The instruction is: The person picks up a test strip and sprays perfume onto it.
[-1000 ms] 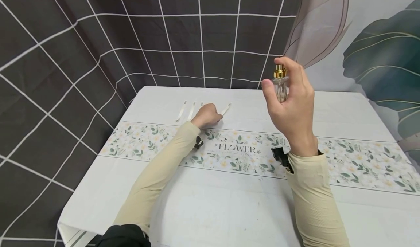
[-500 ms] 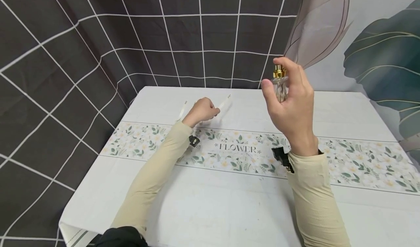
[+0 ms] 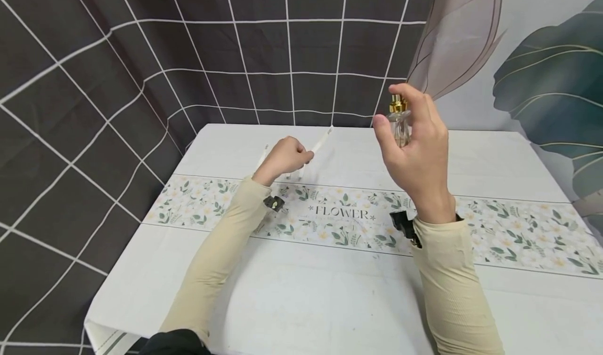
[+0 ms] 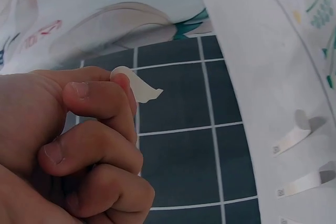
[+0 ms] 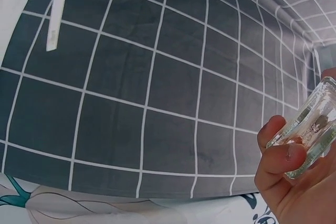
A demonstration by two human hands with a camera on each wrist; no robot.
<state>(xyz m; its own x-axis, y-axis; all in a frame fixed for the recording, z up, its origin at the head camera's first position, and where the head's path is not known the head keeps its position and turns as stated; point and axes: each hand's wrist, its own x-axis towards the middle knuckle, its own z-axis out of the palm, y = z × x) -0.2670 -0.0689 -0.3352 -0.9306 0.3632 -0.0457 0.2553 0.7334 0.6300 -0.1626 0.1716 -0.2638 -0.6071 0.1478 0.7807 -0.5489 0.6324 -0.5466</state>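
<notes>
In the head view my left hand (image 3: 285, 158) pinches one end of a white perfume test strip (image 3: 322, 141) between thumb and index finger, over the back of the table. The strip (image 5: 56, 14) points up and away, its small-printed far end visible in the right wrist view. My right hand (image 3: 419, 156) holds a clear glass perfume bottle (image 3: 400, 129) upright in the air, its index finger on top of the gold spray head (image 3: 398, 103). In the right wrist view, fingertips curl round the base of the bottle (image 5: 315, 124). A gap separates strip and bottle.
Several more test strips (image 4: 294, 139) lie on the white table cover (image 3: 301, 292), their ends curling up, partly hidden behind my left hand in the head view. A floral band lettered FLOWER (image 3: 341, 212) crosses the cover. A dark grid-patterned curtain (image 3: 264, 51) hangs behind the table.
My left hand has lifted the test strip off the table, moving slightly left and up, and its far end now reaches higher. The right hand with the bottle has shifted only slightly left.
</notes>
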